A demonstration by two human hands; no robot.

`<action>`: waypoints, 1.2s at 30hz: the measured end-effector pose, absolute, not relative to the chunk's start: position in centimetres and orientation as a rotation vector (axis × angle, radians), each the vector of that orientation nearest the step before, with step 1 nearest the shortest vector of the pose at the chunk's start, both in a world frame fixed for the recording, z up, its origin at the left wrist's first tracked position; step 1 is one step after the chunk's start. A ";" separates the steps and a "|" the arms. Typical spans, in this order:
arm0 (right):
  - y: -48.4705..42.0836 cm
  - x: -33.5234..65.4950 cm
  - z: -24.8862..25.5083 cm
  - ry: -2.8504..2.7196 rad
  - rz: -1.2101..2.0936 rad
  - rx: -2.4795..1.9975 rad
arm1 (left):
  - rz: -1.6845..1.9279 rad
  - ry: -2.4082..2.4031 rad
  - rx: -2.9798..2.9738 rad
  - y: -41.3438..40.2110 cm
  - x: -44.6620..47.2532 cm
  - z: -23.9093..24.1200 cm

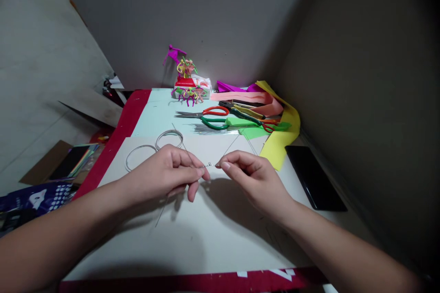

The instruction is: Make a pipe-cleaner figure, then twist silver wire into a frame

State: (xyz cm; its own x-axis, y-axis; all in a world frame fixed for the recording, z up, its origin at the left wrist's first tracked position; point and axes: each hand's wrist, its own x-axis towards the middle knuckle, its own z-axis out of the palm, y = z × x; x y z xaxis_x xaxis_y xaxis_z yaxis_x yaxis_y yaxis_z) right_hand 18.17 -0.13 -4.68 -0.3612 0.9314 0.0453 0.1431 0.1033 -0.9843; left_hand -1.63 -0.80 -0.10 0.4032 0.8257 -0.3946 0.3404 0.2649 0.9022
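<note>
The left hand [165,174] is closed in a pinch, with thumb and forefinger gripping a thin silver wire [209,165]. The right hand [254,179] grips the same wire in a matching pinch. The wire spans the small gap between the hands, held above a white board [206,242], and a small twisted loop lies at its middle (the loop is too small to resolve in detail). Beyond the left hand, a wire coil [169,138] rests on the board. Further forward lie red-handled scissors [216,111] and green-handled scissors [213,123]. Yellow craft paper [283,139] lies to the right of them, just beside a black smartphone [314,177].
</note>
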 end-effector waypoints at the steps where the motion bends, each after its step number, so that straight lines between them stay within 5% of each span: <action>1: -0.1 18.2 -4.7 -1.647 1.324 -1.064 | 0.450 1.187 1.318 -0.8 -1.6 -0.1; 36: -0.9 17.1 -4.6 -1.447 1.555 -0.987 | 0.378 1.306 1.409 -1.4 -0.9 -0.1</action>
State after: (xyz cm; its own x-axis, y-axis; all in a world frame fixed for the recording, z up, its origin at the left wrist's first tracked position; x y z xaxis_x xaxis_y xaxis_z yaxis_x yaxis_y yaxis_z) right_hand 17.12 -0.90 -4.63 -0.3957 0.9178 -0.0317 -0.0346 -0.0494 -0.9982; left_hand -0.90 -1.44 -0.11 0.3357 0.8402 -0.4259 0.4824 0.2350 0.8438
